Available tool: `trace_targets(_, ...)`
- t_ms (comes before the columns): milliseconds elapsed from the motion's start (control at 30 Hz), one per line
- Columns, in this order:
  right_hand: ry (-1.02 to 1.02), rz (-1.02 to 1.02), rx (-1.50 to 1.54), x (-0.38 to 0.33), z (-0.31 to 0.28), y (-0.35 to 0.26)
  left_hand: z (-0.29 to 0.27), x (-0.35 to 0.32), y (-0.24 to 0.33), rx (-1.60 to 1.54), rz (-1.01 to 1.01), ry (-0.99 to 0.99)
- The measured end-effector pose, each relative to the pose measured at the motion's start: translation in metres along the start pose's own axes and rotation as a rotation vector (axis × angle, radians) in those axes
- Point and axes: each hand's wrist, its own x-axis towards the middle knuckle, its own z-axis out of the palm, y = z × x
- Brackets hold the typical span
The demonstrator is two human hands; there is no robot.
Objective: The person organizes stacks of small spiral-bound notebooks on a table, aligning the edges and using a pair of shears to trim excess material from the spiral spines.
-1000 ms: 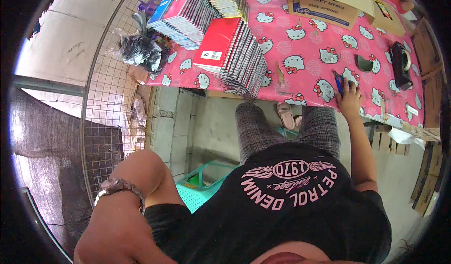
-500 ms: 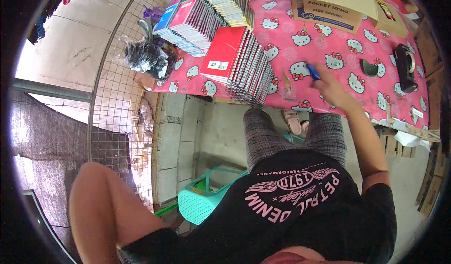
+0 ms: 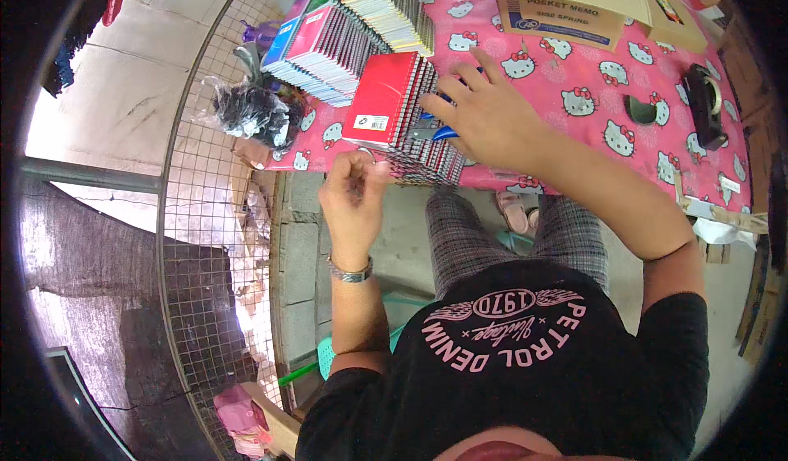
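Note:
A stack of red-covered spiral notebooks (image 3: 380, 100) stands at the near edge of the table, its wire coils facing right. My right hand (image 3: 484, 116) reaches over the coils and is closed round blue-handled pliers (image 3: 444, 133). Their metal jaws point left, at the coil edge near the top of the stack. By the stack's near left corner is my left hand (image 3: 355, 188), fingers curled in and thumb close to them. Whatever lies between those fingers is too small to make out.
Behind stand stacks of yellow (image 3: 386, 9) and pink notebooks (image 3: 320, 34). A crumpled plastic bag (image 3: 254, 112) lies to their left. An open cardboard box (image 3: 558, 22) is at the back, a black tape dispenser (image 3: 706, 106) at the right. Wire mesh (image 3: 201, 239) runs along the left.
My right hand has moved left with the pliers, from over the bare tablecloth to the notebook coils. My left hand has come up to the stack's near corner.

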Motion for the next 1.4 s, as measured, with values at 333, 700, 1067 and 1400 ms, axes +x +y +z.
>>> trace_targets(333, -0.313, 0.037, 0.050, 0.021, -0.011, -0.011, 0.018, 0.001, -0.003, 0.133, 0.019, 0.010)
trace_targets(700, -0.018, -0.045, -0.096, -0.001, 0.003, -0.001, 0.012, -0.003, -0.008, -1.012, -0.733, -0.050)
trace_targets(1067, -0.262, 0.073, 0.069, 0.007, -0.004, -0.006, 0.016, -0.006, -0.013, -0.800, -0.647, -0.130)
trace_targets(1400, -0.311, 0.013, 0.025, 0.008, 0.001, -0.009, 0.022, -0.008, -0.021, -0.630, -0.590, -0.193)
